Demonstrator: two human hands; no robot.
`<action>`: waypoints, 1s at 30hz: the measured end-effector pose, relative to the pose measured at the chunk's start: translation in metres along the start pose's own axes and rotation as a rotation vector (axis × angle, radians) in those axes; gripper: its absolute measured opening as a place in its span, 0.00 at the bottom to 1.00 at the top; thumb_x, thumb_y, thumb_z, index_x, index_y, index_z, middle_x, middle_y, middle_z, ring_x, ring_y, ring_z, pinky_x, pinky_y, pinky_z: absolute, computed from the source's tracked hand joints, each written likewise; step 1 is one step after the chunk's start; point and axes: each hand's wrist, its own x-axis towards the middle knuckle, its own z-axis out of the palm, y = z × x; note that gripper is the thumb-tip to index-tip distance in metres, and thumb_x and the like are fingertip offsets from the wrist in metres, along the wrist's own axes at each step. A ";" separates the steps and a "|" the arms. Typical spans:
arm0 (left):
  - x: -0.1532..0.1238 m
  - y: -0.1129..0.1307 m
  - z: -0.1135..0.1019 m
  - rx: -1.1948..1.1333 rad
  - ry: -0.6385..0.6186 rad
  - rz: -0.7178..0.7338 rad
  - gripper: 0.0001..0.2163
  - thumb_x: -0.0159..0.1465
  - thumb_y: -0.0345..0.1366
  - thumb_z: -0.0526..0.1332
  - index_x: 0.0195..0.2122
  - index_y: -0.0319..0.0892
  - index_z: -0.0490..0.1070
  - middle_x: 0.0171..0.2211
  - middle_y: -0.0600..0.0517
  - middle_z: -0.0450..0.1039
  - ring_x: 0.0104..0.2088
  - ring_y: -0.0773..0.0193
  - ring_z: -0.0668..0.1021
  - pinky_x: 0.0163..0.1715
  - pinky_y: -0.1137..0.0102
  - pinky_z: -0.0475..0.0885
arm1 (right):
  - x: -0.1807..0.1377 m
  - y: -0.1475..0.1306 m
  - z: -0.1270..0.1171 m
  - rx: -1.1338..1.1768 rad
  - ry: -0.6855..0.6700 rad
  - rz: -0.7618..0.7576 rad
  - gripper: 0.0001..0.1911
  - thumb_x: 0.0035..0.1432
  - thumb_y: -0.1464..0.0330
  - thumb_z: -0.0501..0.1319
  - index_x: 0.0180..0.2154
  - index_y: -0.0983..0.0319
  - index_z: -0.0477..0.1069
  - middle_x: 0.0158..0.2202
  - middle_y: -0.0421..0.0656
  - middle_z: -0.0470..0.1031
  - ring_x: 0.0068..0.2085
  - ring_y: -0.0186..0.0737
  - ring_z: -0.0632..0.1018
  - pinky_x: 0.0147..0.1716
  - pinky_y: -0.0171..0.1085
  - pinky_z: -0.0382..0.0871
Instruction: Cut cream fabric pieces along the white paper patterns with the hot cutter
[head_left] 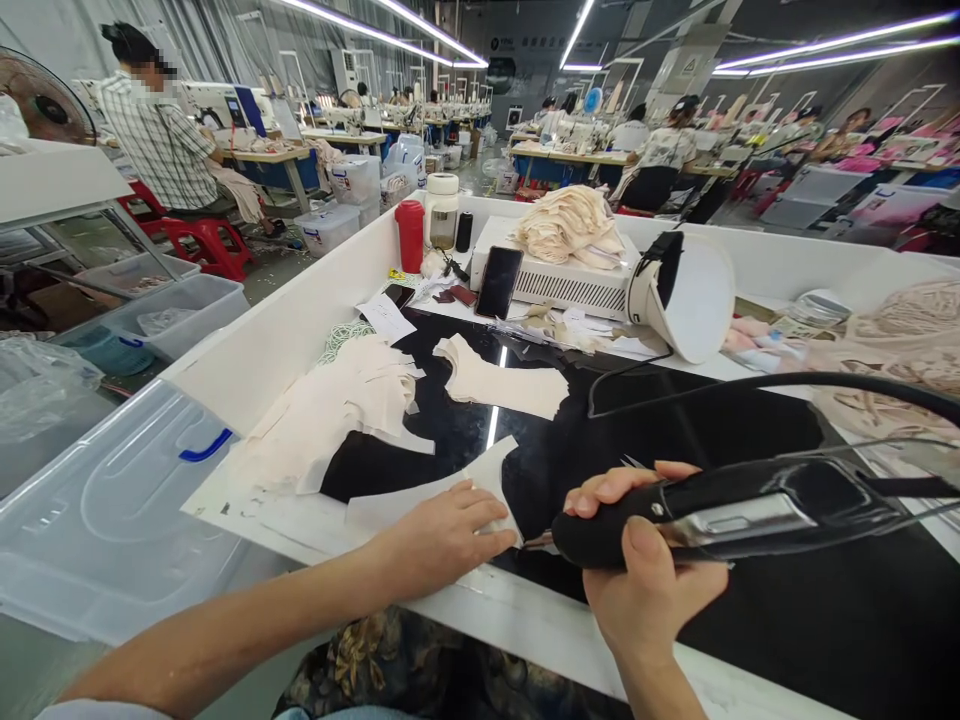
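My left hand lies flat with its fingers stretched over a white fabric piece near the front edge of the table. My right hand is wrapped round a black corded handheld power tool with a silver plate on its side. The tool's narrow tip points left and sits close by the right edge of the fabric piece; whether it touches, I cannot tell. Beyond my hands lies a small stack of cream cut pieces on the black glossy board. Further left is a larger spread pile of cream pieces.
At the back stand a red cup, a phone, a white vented box with folded fabric on it, and a white cone-shaped lamp. The tool's cable arcs at right. A plastic bin stands left. Other people sit at sewing machines beyond.
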 end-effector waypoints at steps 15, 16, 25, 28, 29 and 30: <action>-0.001 -0.001 0.004 -0.017 0.054 -0.053 0.12 0.74 0.30 0.57 0.53 0.47 0.77 0.53 0.43 0.73 0.53 0.56 0.77 0.62 0.53 0.71 | 0.015 0.009 0.009 0.029 0.056 0.047 0.19 0.55 0.67 0.72 0.48 0.55 0.71 0.31 0.35 0.76 0.27 0.36 0.76 0.27 0.38 0.74; -0.001 -0.001 0.003 -0.016 0.054 -0.053 0.12 0.75 0.30 0.57 0.53 0.47 0.77 0.53 0.43 0.73 0.53 0.57 0.77 0.62 0.53 0.71 | 0.014 0.009 0.010 0.029 0.056 0.047 0.19 0.55 0.67 0.72 0.48 0.55 0.71 0.31 0.35 0.76 0.27 0.36 0.76 0.28 0.38 0.74; 0.000 -0.003 0.003 0.006 0.076 -0.044 0.11 0.73 0.31 0.60 0.52 0.48 0.78 0.55 0.42 0.71 0.57 0.53 0.74 0.63 0.52 0.70 | 0.014 0.010 0.013 -0.006 0.053 0.054 0.17 0.57 0.69 0.71 0.47 0.55 0.70 0.30 0.35 0.76 0.27 0.36 0.76 0.29 0.39 0.75; 0.000 -0.003 0.003 0.005 0.078 -0.040 0.11 0.73 0.32 0.60 0.53 0.48 0.78 0.56 0.41 0.71 0.58 0.51 0.74 0.63 0.51 0.70 | 0.018 0.010 0.014 0.008 0.063 0.046 0.18 0.56 0.68 0.71 0.47 0.55 0.70 0.30 0.35 0.76 0.26 0.36 0.76 0.28 0.39 0.74; 0.000 -0.003 0.003 0.006 0.077 -0.041 0.11 0.73 0.32 0.60 0.52 0.48 0.78 0.56 0.41 0.71 0.58 0.51 0.74 0.63 0.51 0.70 | 0.019 0.011 0.015 0.017 0.069 0.037 0.18 0.56 0.68 0.71 0.47 0.55 0.70 0.30 0.35 0.76 0.26 0.36 0.75 0.27 0.38 0.74; -0.001 -0.003 0.003 0.005 0.077 -0.042 0.11 0.73 0.31 0.60 0.52 0.48 0.78 0.56 0.41 0.71 0.58 0.51 0.74 0.63 0.51 0.70 | 0.020 0.012 0.016 0.025 0.074 0.031 0.19 0.56 0.68 0.71 0.47 0.56 0.70 0.30 0.35 0.75 0.26 0.36 0.75 0.27 0.38 0.73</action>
